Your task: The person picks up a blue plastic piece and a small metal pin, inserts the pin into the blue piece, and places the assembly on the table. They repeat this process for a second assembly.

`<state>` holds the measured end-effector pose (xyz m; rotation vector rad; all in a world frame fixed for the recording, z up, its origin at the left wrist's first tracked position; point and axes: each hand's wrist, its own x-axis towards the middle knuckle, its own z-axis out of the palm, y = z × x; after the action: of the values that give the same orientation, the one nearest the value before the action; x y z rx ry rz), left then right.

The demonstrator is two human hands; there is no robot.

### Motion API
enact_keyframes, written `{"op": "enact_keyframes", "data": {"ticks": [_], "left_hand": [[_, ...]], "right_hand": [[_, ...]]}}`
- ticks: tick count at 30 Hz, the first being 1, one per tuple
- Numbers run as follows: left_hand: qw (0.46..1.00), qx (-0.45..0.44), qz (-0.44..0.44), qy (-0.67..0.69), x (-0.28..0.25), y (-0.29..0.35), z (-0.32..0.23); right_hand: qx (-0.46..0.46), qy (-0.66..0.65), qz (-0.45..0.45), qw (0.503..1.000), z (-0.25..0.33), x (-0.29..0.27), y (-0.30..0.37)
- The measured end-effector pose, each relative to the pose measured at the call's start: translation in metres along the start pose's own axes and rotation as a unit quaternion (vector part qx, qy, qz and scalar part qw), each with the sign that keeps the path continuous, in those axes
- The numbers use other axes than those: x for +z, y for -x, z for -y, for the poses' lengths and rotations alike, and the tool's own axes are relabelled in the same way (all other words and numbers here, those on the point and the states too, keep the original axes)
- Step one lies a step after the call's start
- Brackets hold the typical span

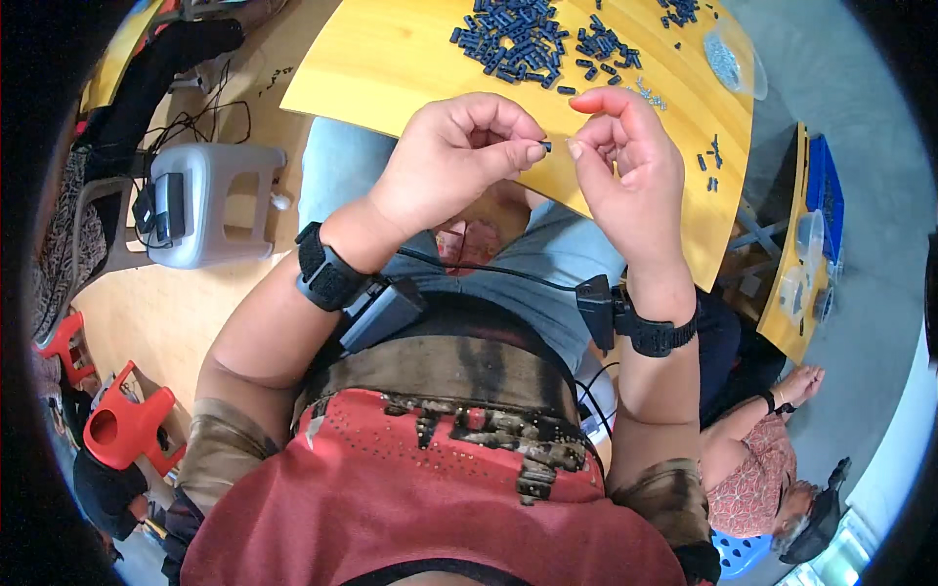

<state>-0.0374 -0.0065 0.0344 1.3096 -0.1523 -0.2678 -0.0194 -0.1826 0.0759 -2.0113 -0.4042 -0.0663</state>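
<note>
Left hand [451, 154]: grip pinching one black piece [547, 146], exposed end rightward. Right hand [633, 161]: just right of that end; grip state unclear.

Blk pcs [510, 41], yel tbl [391, 63], lt-blu jeans [562, 249], red stool [143, 422], red/wht-patterned co-worker's shirt [750, 488]

no legible text, labels, numbers, signs

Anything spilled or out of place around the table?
Possibly: dark bits lie scattered on the floor left of the yellow table, away from the black parts piled on top. Too small to identify.
</note>
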Motion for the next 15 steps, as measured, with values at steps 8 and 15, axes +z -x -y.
{"op": "enact_keyframes", "data": {"ticks": [8, 15], "left_hand": [[0.996, -0.071, 0.002, 0.056, 0.0047, 0.0016, 0.0007], [0.997, -0.071, -0.001, 0.014, 0.0024, 0.0028, -0.0017]], "right_hand": [[-0.012, -0.036, 0.024, 0.999, 0.0051, 0.0052, -0.0033], [-0.015, 0.007, 0.045, 0.999, 0.0106, 0.0037, -0.0010]]}}
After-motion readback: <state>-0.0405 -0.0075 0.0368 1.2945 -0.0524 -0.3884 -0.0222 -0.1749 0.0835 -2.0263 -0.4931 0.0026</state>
